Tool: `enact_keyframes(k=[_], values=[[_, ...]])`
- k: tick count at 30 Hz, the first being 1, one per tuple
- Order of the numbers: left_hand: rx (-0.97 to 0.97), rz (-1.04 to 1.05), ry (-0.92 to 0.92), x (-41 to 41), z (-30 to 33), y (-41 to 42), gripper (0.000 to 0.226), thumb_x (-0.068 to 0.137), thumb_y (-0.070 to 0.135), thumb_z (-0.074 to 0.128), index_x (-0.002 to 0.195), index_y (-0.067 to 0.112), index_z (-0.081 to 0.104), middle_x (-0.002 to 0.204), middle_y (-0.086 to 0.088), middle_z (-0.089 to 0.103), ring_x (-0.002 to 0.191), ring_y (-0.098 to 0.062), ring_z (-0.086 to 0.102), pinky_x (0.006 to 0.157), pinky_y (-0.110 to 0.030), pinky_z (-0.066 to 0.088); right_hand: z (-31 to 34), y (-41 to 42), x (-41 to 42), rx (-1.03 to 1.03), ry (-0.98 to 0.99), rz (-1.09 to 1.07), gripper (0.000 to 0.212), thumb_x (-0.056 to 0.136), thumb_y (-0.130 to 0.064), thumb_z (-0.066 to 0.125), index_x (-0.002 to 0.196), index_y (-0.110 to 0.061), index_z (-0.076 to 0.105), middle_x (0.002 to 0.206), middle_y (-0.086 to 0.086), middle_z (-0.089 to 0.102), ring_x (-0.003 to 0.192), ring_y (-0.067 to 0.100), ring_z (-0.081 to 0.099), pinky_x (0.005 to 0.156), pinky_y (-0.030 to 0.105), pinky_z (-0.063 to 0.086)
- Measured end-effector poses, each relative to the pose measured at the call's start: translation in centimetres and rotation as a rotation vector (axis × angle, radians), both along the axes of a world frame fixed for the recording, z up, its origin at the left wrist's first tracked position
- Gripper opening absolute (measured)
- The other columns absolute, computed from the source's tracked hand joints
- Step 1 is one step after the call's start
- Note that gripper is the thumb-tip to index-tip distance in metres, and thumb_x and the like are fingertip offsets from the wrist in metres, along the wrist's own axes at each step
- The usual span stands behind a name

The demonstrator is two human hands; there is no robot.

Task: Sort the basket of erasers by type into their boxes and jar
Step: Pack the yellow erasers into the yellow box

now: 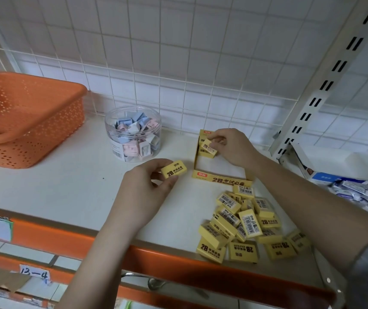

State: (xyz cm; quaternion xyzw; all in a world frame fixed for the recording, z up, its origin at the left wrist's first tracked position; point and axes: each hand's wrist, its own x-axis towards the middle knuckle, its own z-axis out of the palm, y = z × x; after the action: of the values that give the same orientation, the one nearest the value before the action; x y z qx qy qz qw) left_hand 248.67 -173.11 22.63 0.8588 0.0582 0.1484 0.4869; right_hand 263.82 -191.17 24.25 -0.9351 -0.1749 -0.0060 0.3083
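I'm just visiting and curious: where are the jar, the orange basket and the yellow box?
jar (133, 139): head view, on its clear front wall.
basket (44, 121): head view, on its perforated side wall.
yellow box (222, 179): head view, on its printed front wall.

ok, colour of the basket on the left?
Orange, perforated with small holes all over: the basket. Only the head view shows it.
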Motion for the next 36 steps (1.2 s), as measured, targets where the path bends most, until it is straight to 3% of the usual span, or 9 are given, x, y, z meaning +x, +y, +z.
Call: enact_keyframes(k=[6,10,15,19,22,25,28,32,36], values=[[0.007,-0.008,0.003,0.1,-0.1,0.0,0.024,0.083,0.02,0.069,0.107,0.025,0.068,0.087,0.012,0.068,0.076,0.005,0.059,0.063,-0.005,0.043,-1.1,0.4,-0.5,-0.031,-0.089,-0.025,0.028,0.093,-0.015,0.057,0.12,-0.01,0.064,0.121,0.008,0.063,0.107,0.018,0.06,0.083,0.015,0.036],[0.024,-0.008,0.01,0.1,-0.2,0.0,0.026,0.083,0.019,0.068,0.108,0.026,0.067,0.085,0.012,0.067,0.076,0.005,0.059,0.063,-0.003,0.041,-2.2,0.7,-0.9,-0.026,-0.122,-0.046,0.038,0.084,-0.021,0.069,0.12,-0.012,0.061,0.114,0.002,0.049,0.103,0.017,0.054,0.093,0.03,0.045],[0.029,-0.019,-0.008,0.2,-0.1,0.1,0.025,0.084,0.018,0.068,0.108,0.026,0.066,0.086,0.021,0.064,0.079,0.013,0.056,0.064,-0.001,0.04,-2.2,0.4,-0.9,-0.101,-0.183,-0.037,0.029,0.087,-0.016,0.065,0.116,-0.015,0.064,0.113,0.002,0.049,0.098,0.01,0.048,0.087,0.021,0.039],[0.006,-0.029,-0.038,0.2,-0.2,0.3,0.024,0.085,0.014,0.067,0.103,0.028,0.062,0.087,0.025,0.062,0.078,0.016,0.055,0.065,-0.002,0.04,-2.1,0.6,-1.0,-0.109,-0.18,-0.05,0.028,0.086,-0.015,0.066,0.114,-0.017,0.066,0.102,-0.002,0.051,0.101,0.018,0.055,0.089,0.029,0.043],[0.013,-0.036,-0.06,0.8,-0.1,0.5,0.024,0.084,0.011,0.066,0.099,0.028,0.059,0.086,0.025,0.06,0.075,0.018,0.055,0.065,-0.001,0.04,-1.7,0.3,-1.3,-0.044,-0.138,-0.068,0.03,0.084,-0.011,0.068,0.113,-0.014,0.067,0.102,-0.001,0.06,0.094,0.014,0.057,0.085,0.025,0.045],[0.064,-0.064,-0.07,2.2,0.4,0.7,0.023,0.085,0.011,0.065,0.099,0.027,0.057,0.089,0.015,0.064,0.081,0.009,0.058,0.066,-0.003,0.042,-0.3,-1.1,-2.7,-0.001,-0.096,-0.056,0.027,0.084,-0.013,0.068,0.111,-0.015,0.067,0.096,-0.006,0.063,0.086,0.006,0.057,0.081,0.019,0.045],[0.131,-0.117,-0.045,4.3,1.2,0.3,0.024,0.087,0.013,0.063,0.11,0.019,0.06,0.097,0.008,0.063,0.092,-0.005,0.059,0.076,-0.014,0.044,1.5,-3.3,-5.5,-0.065,-0.015,0.006,0.016,0.084,-0.021,0.068,0.1,-0.023,0.069,0.086,-0.015,0.061,0.079,0.002,0.059,0.079,0.021,0.05],[0.275,-0.225,-0.012,7.4,2.3,-1.0,0.019,0.089,0.017,0.062,0.108,0.017,0.062,0.103,0.005,0.064,0.096,-0.007,0.057,0.079,-0.017,0.037,2.9,-5.1,-10.2,-0.101,0.169,0.093,0.02,0.081,-0.04,0.069,0.098,-0.031,0.069,0.088,-0.019,0.063,0.079,-0.011,0.058,0.067,0.002,0.043],[0.442,-0.203,-0.032,9.8,2.9,-2.6,0.026,0.085,0.024,0.067,0.11,0.022,0.066,0.119,-0.003,0.057,0.109,-0.019,0.051,0.087,-0.029,0.039,2.4,-5.8,-13.9,-0.139,0.206,0.068,0.029,0.078,-0.05,0.067,0.103,-0.036,0.065,0.098,-0.019,0.058,0.086,-0.01,0.052,0.068,0.007,0.039]])
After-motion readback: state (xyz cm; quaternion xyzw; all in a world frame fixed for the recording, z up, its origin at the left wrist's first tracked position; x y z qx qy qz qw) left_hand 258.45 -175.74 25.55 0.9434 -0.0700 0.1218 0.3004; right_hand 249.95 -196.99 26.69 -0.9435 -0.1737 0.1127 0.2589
